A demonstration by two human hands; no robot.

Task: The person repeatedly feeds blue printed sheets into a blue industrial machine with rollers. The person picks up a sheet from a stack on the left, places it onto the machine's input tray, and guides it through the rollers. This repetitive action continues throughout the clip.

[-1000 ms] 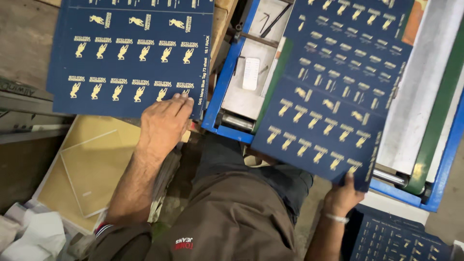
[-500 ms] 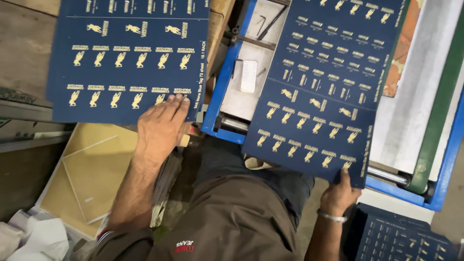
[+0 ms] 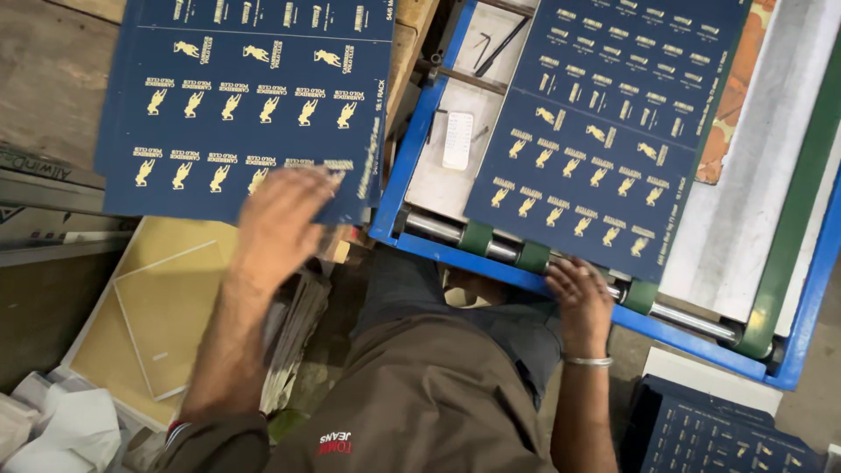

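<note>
My left hand (image 3: pixel 280 219) lies flat and blurred on the lower right corner of the top navy sheet of a stack (image 3: pixel 236 96), each sheet printed with rows of small gold figures. My right hand (image 3: pixel 578 293) grips the lower edge of a second navy printed sheet (image 3: pixel 604 131). That sheet lies tilted on the bed of a blue-framed machine (image 3: pixel 405 175), with its edge over a steel roller with green rings (image 3: pixel 477 236). A metal bangle is on my right wrist.
An open tray (image 3: pixel 438 180) in the machine holds a small white card (image 3: pixel 457 140). Another pile of navy sheets (image 3: pixel 718 434) sits at the lower right. A yellow board (image 3: pixel 166 307) and crumpled white paper (image 3: pixel 61 429) lie lower left. My brown trousers fill the bottom centre.
The right-hand sheet has moved up and further onto the machine bed, and my right hand has followed it to the roller. My left hand has stayed on the stack's corner, shifting slightly.
</note>
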